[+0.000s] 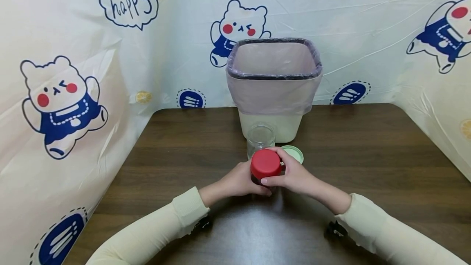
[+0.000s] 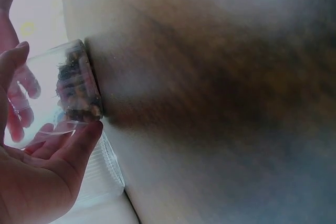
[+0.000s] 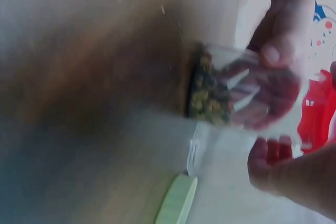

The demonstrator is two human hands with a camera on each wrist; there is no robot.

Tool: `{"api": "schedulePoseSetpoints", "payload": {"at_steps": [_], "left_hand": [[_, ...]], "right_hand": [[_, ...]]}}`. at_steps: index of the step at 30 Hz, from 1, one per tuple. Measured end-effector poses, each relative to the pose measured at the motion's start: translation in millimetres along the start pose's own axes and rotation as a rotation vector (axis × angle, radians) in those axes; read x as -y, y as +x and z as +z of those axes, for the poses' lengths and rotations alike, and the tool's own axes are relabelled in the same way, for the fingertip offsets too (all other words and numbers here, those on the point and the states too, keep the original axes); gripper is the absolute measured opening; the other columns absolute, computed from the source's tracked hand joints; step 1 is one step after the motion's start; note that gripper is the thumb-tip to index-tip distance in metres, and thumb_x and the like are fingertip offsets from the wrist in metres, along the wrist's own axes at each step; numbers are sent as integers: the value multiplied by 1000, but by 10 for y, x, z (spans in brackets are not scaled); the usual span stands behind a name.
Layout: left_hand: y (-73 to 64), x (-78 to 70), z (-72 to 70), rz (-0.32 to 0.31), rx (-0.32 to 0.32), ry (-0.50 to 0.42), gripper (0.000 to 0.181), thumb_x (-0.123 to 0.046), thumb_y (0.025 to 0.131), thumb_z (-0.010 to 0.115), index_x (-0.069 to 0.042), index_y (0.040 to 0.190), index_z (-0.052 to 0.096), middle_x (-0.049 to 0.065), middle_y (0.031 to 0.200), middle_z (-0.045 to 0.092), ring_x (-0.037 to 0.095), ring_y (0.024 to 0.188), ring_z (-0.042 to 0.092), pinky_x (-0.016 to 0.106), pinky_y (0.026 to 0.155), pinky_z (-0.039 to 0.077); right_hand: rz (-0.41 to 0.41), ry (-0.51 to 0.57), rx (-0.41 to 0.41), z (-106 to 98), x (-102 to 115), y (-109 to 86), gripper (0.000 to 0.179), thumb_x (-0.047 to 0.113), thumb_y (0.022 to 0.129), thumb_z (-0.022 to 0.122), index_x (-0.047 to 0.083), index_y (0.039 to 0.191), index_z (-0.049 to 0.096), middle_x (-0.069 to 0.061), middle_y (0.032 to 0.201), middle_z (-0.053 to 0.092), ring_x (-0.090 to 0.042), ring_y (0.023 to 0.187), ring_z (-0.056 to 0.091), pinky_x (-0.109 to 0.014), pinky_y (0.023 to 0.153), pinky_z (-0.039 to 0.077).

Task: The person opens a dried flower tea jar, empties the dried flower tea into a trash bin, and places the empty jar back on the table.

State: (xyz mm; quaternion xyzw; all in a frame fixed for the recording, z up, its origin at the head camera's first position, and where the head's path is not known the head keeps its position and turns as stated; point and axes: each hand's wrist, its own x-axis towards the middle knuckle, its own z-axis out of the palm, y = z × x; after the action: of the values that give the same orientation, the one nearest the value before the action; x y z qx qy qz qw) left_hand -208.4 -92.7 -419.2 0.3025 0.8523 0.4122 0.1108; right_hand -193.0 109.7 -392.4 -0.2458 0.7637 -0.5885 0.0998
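Observation:
A clear jar (image 2: 63,77) with a red lid (image 1: 265,162) stands upright on the table, dark and brown dried pieces (image 3: 210,95) heaped at its bottom. My left hand (image 1: 237,180) is wrapped around the jar's body. On the red lid, my right hand (image 1: 294,176) grips with thumb and fingers at its right side. Just behind is a second clear jar (image 1: 254,140), lidless at the top. A pale green lid (image 1: 295,153) lies flat to the right of that jar, partly hidden by my right hand.
At the back of the brown wooden table (image 1: 184,150) stands a cream bin (image 1: 274,97) lined with a translucent bag, close behind the second jar. A printed cloth (image 1: 176,44) with cartoon bears hangs around the back and sides.

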Motion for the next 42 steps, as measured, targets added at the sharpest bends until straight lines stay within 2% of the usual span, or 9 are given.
{"api": "schedulePoseSetpoints", "payload": {"at_steps": [5,10,15,20,28,36,42], "left_hand": [[3,-4,0,-7,7,-4,68,-27,71,88,-19,127,50,-10,116,60,6,104,57,29,89,48],[0,-12,-6,-6,10,-3,67,-25,72,87,-19,127,50,-10,117,60,6,104,56,29,89,48],[-2,-23,-8,-14,10,7,68,-26,72,87,-18,128,50,-9,117,60,6,105,56,29,90,47],[-6,-30,-11,-14,12,5,70,-27,72,87,-17,130,49,-9,118,60,6,105,57,29,89,48],[-9,-19,-24,17,16,-16,71,-25,73,86,-18,132,47,-7,120,60,7,104,57,27,87,49],[-3,6,-5,10,4,-5,70,-24,73,85,-17,132,48,-7,118,60,7,103,58,27,86,49],[6,12,0,5,10,-13,70,-24,73,86,-18,132,48,-8,119,60,7,103,58,27,86,50]], "right_hand": [[-14,58,106,-83,-4,44,69,10,79,78,10,138,43,-9,129,52,-29,117,48,-42,90,49],[-19,57,116,-86,-6,39,70,11,79,78,11,138,41,-8,131,51,-29,119,47,-43,91,48],[-14,4,37,-34,11,-15,75,13,78,79,9,141,39,-9,132,50,-31,117,47,-44,89,48],[14,-63,-80,55,47,-93,77,17,78,80,8,141,38,-11,131,50,-31,116,49,-48,90,46],[55,-91,-247,233,127,-194,75,19,78,81,5,139,39,-10,130,51,-27,119,47,-52,94,42],[84,-164,-316,333,146,-187,78,19,76,82,3,139,39,-11,129,49,-27,118,44,-51,91,44],[71,-181,-318,321,146,-169,74,17,77,81,2,138,41,-12,128,50,-27,117,44,-48,89,45]]}}
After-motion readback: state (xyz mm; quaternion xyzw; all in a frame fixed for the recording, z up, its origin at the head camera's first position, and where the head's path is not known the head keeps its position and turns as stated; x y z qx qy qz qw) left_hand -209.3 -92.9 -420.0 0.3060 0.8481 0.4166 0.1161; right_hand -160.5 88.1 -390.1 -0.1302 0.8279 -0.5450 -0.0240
